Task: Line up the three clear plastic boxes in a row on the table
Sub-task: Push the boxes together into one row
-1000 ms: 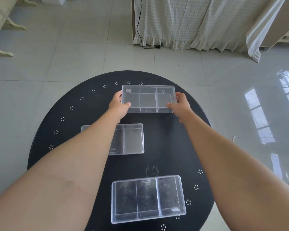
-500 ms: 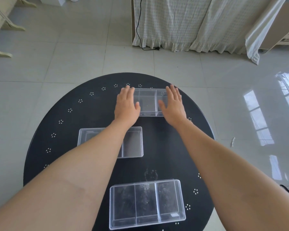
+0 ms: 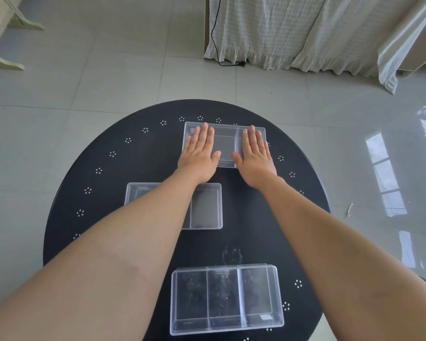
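Three clear plastic boxes lie on a round black table (image 3: 113, 183). The far box (image 3: 225, 146) sits near the table's far edge. My left hand (image 3: 199, 153) lies flat, palm down, over its left end, and my right hand (image 3: 255, 157) lies flat over its right end; the fingers of both are extended and grip nothing. The middle box (image 3: 205, 207) is left of centre, half hidden under my left forearm. The near box (image 3: 225, 300), with three compartments, rests by the table's near edge between my forearms.
Grey tiled floor surrounds the table. A bed with a pale draped cover (image 3: 293, 30) and a black cable (image 3: 215, 38) stands beyond the table. Pale furniture legs (image 3: 8, 28) are at the upper left. A small scrap (image 3: 349, 209) lies on the floor to the right.
One second ago both hands gripped the far box by its ends. They have let go and now rest flat on top of it; the box sits a little farther away.
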